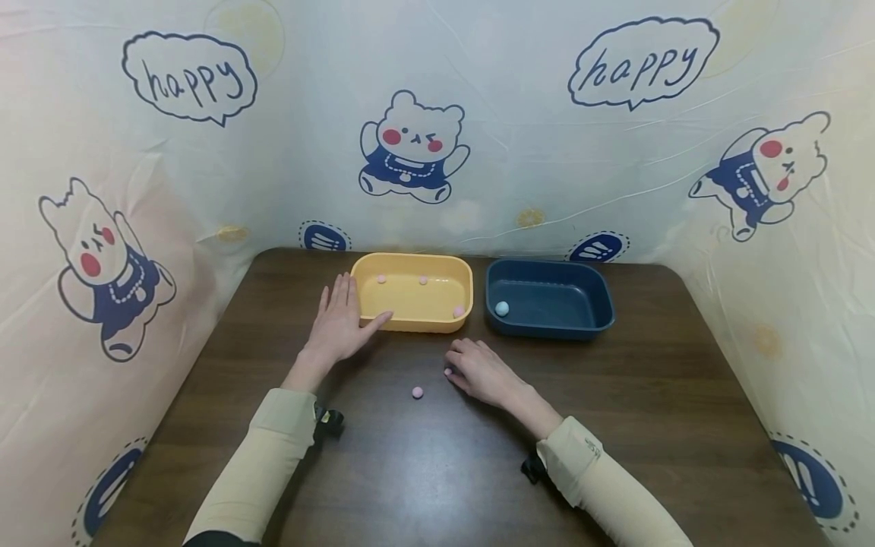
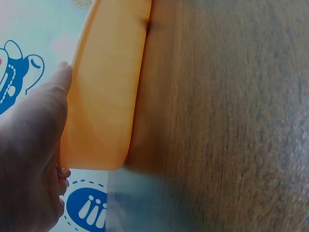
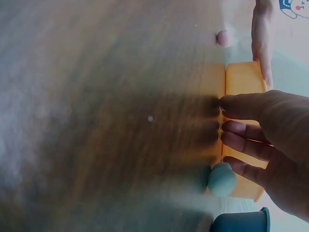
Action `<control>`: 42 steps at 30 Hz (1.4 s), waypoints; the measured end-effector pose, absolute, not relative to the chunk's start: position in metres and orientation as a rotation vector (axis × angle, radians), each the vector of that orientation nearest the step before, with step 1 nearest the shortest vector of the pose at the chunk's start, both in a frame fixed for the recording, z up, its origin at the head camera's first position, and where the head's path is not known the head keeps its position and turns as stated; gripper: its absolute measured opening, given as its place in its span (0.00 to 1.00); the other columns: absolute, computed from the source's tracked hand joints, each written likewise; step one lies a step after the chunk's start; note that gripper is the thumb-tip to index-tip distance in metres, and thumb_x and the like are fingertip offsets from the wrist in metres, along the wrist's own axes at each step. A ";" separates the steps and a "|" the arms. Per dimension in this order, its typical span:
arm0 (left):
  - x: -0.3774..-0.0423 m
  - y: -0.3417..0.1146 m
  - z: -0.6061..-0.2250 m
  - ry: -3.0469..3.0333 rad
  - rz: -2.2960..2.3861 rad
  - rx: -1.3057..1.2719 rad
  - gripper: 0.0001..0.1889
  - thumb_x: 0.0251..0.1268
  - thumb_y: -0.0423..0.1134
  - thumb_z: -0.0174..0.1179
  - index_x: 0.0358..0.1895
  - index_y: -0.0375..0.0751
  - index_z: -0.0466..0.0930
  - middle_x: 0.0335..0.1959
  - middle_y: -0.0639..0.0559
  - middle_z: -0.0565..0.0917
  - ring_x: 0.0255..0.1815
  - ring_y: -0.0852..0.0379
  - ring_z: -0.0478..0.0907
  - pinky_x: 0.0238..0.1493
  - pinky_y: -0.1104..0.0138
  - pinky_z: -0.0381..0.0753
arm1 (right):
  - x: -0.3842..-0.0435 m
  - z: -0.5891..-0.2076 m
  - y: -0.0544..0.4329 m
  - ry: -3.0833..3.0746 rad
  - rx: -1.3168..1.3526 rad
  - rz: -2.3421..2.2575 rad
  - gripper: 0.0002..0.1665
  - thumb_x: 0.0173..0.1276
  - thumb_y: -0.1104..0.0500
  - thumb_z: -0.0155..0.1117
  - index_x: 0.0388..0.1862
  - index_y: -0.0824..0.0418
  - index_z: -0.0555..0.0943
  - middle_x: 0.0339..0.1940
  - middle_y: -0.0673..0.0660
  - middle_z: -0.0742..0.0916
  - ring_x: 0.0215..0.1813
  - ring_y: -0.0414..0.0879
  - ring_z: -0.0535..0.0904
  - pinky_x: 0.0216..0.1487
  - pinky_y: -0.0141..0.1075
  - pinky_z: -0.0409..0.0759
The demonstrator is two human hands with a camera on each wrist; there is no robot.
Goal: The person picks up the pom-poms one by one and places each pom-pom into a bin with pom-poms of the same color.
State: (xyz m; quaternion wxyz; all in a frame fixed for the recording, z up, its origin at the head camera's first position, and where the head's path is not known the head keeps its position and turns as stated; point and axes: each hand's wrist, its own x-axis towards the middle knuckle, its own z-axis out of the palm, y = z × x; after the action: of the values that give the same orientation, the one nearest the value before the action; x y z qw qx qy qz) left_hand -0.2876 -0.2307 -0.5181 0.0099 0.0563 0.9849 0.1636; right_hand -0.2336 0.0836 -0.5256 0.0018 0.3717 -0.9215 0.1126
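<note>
Now pinches a small pink ball (image 1: 447,372) with the right hand (image 1: 484,374), thumb and fingers curled, with a teal ball (image 3: 222,181) beside the outermost fingertip; rests the left hand (image 1: 338,319) flat and spread, gripping nothing, against the left end of the yellow tray (image 1: 424,325). Shows a loose pink ball (image 1: 418,393) on the bench (image 1: 424,471), just left and near of the right hand, closer than to the left hand. Has the yellow tray far and left of the right hand, long axis left to right, and the blue tray (image 1: 547,331) far and right.
</note>
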 end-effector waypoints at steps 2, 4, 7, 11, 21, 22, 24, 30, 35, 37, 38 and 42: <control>-0.288 -0.231 -0.518 3.079 0.512 0.178 0.67 0.73 0.85 0.40 0.90 0.28 0.32 0.93 0.32 0.35 0.95 0.33 0.37 0.93 0.38 0.34 | -0.234 -0.525 0.083 -2.893 1.170 0.360 0.06 0.80 0.55 0.72 0.44 0.56 0.89 0.42 0.52 0.87 0.46 0.48 0.83 0.52 0.44 0.83; -0.288 -0.230 -0.518 3.077 0.513 0.176 0.67 0.73 0.85 0.40 0.90 0.28 0.33 0.93 0.32 0.35 0.95 0.33 0.37 0.93 0.38 0.34 | -0.234 -0.525 0.083 -2.896 1.170 0.358 0.06 0.80 0.55 0.72 0.43 0.56 0.88 0.42 0.51 0.86 0.46 0.47 0.83 0.52 0.43 0.83; -0.287 -0.231 -0.517 3.070 0.513 0.173 0.67 0.73 0.84 0.40 0.90 0.29 0.32 0.93 0.33 0.34 0.95 0.33 0.35 0.93 0.38 0.33 | -0.234 -0.524 0.083 -2.898 1.169 0.355 0.07 0.80 0.54 0.71 0.43 0.56 0.88 0.41 0.51 0.86 0.46 0.47 0.83 0.52 0.43 0.84; -0.288 -0.231 -0.517 3.065 0.517 0.173 0.67 0.73 0.84 0.41 0.90 0.29 0.31 0.93 0.34 0.33 0.95 0.34 0.33 0.93 0.39 0.31 | -0.234 -0.523 0.083 -2.890 1.174 0.350 0.07 0.81 0.54 0.71 0.44 0.56 0.88 0.41 0.51 0.87 0.47 0.47 0.83 0.53 0.43 0.84; -0.288 -0.230 -0.516 3.067 0.518 0.175 0.66 0.74 0.84 0.42 0.90 0.28 0.32 0.93 0.33 0.34 0.95 0.34 0.34 0.93 0.38 0.32 | -0.234 -0.515 0.085 -2.799 1.194 0.368 0.06 0.81 0.55 0.71 0.47 0.56 0.88 0.43 0.52 0.88 0.47 0.47 0.84 0.52 0.41 0.85; -0.287 -0.230 -0.516 3.068 0.515 0.176 0.66 0.74 0.83 0.42 0.90 0.28 0.33 0.93 0.33 0.34 0.95 0.34 0.35 0.93 0.38 0.33 | -0.235 -0.514 0.085 -2.779 1.196 0.363 0.06 0.81 0.55 0.71 0.46 0.56 0.87 0.43 0.52 0.88 0.47 0.47 0.84 0.51 0.41 0.84; -0.287 -0.230 -0.516 3.071 0.508 0.179 0.66 0.74 0.83 0.42 0.89 0.28 0.33 0.93 0.32 0.35 0.95 0.33 0.36 0.93 0.37 0.35 | -0.235 -0.512 0.085 -2.741 1.199 0.355 0.06 0.80 0.55 0.71 0.45 0.56 0.86 0.42 0.52 0.88 0.46 0.47 0.84 0.49 0.41 0.84; -0.287 -0.229 -0.514 3.070 0.500 0.183 0.65 0.75 0.82 0.42 0.89 0.27 0.33 0.93 0.32 0.35 0.95 0.32 0.36 0.93 0.36 0.36 | -0.237 -0.511 0.085 -2.647 1.200 0.363 0.05 0.80 0.57 0.70 0.43 0.56 0.83 0.40 0.52 0.88 0.44 0.48 0.84 0.47 0.41 0.82; -0.287 -0.229 -0.515 3.070 0.499 0.183 0.66 0.75 0.83 0.42 0.89 0.27 0.33 0.93 0.32 0.35 0.95 0.32 0.36 0.93 0.36 0.36 | -0.240 -0.510 0.085 -2.609 1.197 0.351 0.04 0.81 0.56 0.67 0.44 0.56 0.84 0.41 0.51 0.88 0.46 0.48 0.84 0.50 0.41 0.83; -0.287 -0.229 -0.515 3.070 0.499 0.180 0.66 0.74 0.83 0.42 0.89 0.28 0.33 0.93 0.33 0.35 0.95 0.33 0.35 0.93 0.37 0.36 | -0.241 -0.509 0.085 -2.602 1.190 0.358 0.05 0.82 0.56 0.66 0.46 0.56 0.84 0.42 0.51 0.88 0.46 0.47 0.83 0.51 0.41 0.83; -0.287 -0.229 -0.515 3.070 0.499 0.179 0.66 0.74 0.83 0.41 0.89 0.28 0.33 0.93 0.33 0.35 0.95 0.33 0.35 0.93 0.37 0.36 | -0.241 -0.509 0.084 -2.598 1.187 0.362 0.05 0.83 0.56 0.65 0.47 0.56 0.84 0.42 0.51 0.87 0.46 0.47 0.83 0.51 0.40 0.83; -0.288 -0.229 -0.516 3.064 0.498 0.178 0.66 0.74 0.84 0.41 0.90 0.28 0.32 0.93 0.33 0.34 0.95 0.33 0.35 0.93 0.38 0.33 | -0.243 -0.507 0.083 -2.573 1.175 0.393 0.07 0.85 0.55 0.63 0.51 0.56 0.84 0.41 0.51 0.86 0.44 0.47 0.81 0.50 0.39 0.83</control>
State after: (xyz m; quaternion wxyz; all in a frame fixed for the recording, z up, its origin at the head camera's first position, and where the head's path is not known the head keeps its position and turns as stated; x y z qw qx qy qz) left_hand -0.2878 -0.2295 -0.5157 0.0163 0.0572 0.9853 0.1600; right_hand -0.2430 0.0833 -0.5069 0.1427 0.4073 -0.8918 0.1361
